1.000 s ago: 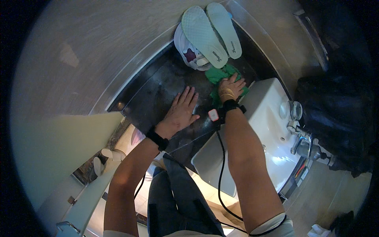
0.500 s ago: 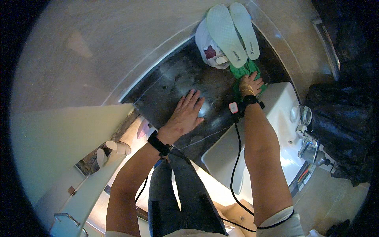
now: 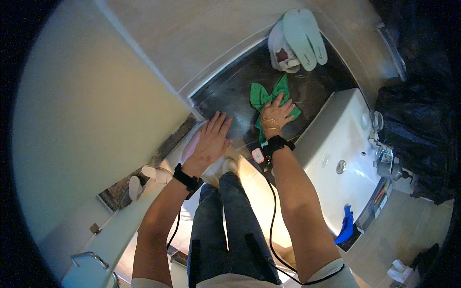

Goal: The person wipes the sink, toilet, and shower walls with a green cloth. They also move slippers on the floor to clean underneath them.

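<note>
My right hand (image 3: pixel 277 115) lies with spread fingers on a crumpled green cloth (image 3: pixel 260 96), pressing it against the dark stone countertop (image 3: pixel 230 93). Empty, my left hand (image 3: pixel 211 144) rests with its fingers stretched out at the counter's front-left edge. Beyond the cloth, in the far corner, two pale green insoles (image 3: pixel 300 41) lean on a white shoe with a dark red star (image 3: pixel 280 50). A white washbasin (image 3: pixel 314 139) stands just right of my right hand. Both wrists wear black straps, and a small white-and-red device sits by the right one.
At the basin's right side are a chrome tap (image 3: pixel 384 156) and a grey bottle (image 3: pixel 391 170). A blue cloth (image 3: pixel 345 225) hangs at the basin's near right corner. Dark plastic sheeting (image 3: pixel 418 139) hangs on the right. Lower left is a door with a metal handle (image 3: pixel 91 259).
My right hand has drawn the green cloth leftward and nearer, away from the shoe and insoles. My left hand has shifted left to the counter's edge. The view has moved too.
</note>
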{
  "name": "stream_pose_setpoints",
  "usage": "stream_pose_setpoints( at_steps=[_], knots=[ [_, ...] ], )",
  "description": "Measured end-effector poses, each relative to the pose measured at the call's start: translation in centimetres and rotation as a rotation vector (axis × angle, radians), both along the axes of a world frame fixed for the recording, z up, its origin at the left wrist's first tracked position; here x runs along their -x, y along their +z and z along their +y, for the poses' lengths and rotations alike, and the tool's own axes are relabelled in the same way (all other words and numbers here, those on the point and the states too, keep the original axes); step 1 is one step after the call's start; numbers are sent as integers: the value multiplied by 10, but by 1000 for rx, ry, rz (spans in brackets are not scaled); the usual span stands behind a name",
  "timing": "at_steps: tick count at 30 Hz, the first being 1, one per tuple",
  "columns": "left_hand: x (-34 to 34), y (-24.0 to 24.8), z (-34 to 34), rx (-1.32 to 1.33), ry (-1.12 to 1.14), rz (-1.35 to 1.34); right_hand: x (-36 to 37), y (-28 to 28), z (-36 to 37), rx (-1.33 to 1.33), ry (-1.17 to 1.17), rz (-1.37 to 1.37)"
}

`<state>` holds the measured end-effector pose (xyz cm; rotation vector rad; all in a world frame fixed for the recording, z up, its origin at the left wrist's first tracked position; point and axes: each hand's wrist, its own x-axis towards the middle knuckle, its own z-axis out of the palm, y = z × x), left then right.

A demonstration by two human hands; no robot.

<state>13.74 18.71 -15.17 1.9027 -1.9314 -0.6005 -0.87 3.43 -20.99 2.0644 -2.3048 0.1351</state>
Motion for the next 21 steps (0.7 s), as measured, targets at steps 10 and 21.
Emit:
stream_pose_setpoints(
  at_steps=[10,21],
  knots=[
    [0,-28,49,180,423,505,-77,17,75,54,567,-142],
    [57,-68,83,-30,509,1310,-17,22,151,65,1061,116]
  ],
)
